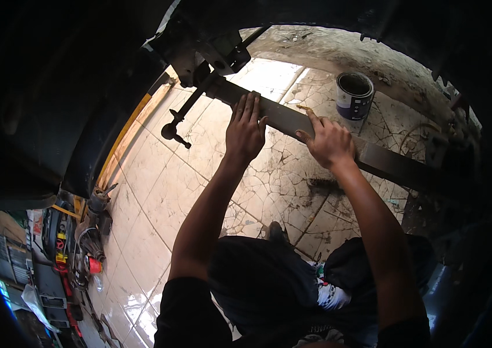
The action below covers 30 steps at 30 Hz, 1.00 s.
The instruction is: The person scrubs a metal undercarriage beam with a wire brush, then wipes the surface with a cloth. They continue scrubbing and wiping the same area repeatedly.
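A long dark grey metal beam [286,120] runs slantwise from the upper middle to the right, under a dark vehicle-like body. My left hand [246,130] lies on the beam with its fingers stretched out together across it. Farther right, my right hand [332,141] rests over the same beam, index finger and thumb apart. A small yellowish piece [304,108] shows by the right index fingertip; I cannot make out what it is. At the beam's left end a dark rod with a ball-shaped joint [169,131] hangs down to the left.
A dark paint can [354,95] stands open beyond the beam, near a rough wall [396,66]. Cracked, stained tiles [170,191] cover the floor. Metal parts [90,232] and a red cup-like item [95,265] lie at the left. Dark bodywork [31,116] overhangs the left side.
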Each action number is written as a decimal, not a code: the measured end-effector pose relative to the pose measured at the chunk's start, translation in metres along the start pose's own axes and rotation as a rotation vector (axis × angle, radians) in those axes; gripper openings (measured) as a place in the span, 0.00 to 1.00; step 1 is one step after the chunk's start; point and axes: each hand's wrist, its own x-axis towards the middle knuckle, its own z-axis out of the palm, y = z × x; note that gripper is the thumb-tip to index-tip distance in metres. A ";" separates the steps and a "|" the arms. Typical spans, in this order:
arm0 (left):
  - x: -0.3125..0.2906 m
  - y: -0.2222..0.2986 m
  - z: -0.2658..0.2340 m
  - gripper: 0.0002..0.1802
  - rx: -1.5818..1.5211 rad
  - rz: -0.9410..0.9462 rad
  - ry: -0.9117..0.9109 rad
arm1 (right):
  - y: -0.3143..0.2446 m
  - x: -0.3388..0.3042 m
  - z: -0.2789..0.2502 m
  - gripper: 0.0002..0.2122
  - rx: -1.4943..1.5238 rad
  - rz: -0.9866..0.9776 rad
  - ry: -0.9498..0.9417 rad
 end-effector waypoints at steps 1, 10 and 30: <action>0.002 -0.001 0.000 0.31 0.009 0.003 -0.002 | -0.002 0.000 -0.003 0.37 -0.006 0.007 -0.024; 0.025 0.003 0.020 0.32 0.076 -0.048 0.061 | 0.003 -0.001 0.014 0.34 -0.141 -0.203 0.072; -0.001 -0.007 0.002 0.26 -0.032 0.081 0.140 | -0.001 0.000 0.007 0.32 -0.136 -0.197 0.018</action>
